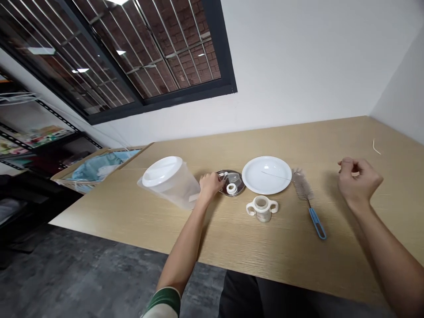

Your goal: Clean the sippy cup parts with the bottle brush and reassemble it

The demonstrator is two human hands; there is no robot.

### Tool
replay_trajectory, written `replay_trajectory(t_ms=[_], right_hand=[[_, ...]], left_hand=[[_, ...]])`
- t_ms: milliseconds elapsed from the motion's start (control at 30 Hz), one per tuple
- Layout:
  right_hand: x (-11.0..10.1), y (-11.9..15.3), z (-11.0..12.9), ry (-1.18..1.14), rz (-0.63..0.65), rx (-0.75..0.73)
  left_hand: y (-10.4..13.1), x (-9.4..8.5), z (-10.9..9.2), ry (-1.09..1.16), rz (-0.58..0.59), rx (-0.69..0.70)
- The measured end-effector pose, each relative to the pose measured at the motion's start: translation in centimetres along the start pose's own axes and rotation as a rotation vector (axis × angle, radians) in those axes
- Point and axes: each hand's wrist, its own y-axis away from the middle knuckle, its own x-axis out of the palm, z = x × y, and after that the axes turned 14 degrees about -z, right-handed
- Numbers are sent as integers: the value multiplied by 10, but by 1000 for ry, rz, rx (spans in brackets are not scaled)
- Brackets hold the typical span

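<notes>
My left hand (210, 184) is at the left edge of a small round metal tray (239, 191), its fingers curled in; what they hold, if anything, is hidden. In the tray lie a white ring-shaped cap (231, 189) and a clear plastic piece (234, 178). A cream two-handled baby bottle body (263, 211) stands upright in front, its mouth uncovered. Over the table at the right, my right hand (359, 182) is raised and curled closed, with nothing visible in it. Nearest to it lies a bottle brush (303, 185) with a blue handle.
A white plate (261, 185) holds a thin wire brush (277, 176). Left of my left hand stands a translucent lidded pitcher (179, 187). A small bent straw-like piece (376, 146) lies far right. A box with blue cloth (99, 168) stands beyond the table's left end, below the window.
</notes>
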Motion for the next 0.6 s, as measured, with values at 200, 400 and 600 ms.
replay_trajectory(t_ms=[200,400,600], right_hand=[[0,5,-6,36,18,-164],[-3,8,-10,89,87,-196],[-5,9,-3,99,125,-167]], left_hand=[[-1,13,1,25,6,38],[1,16,0,8,-48,45],[4,2,5,115,-213,-1]])
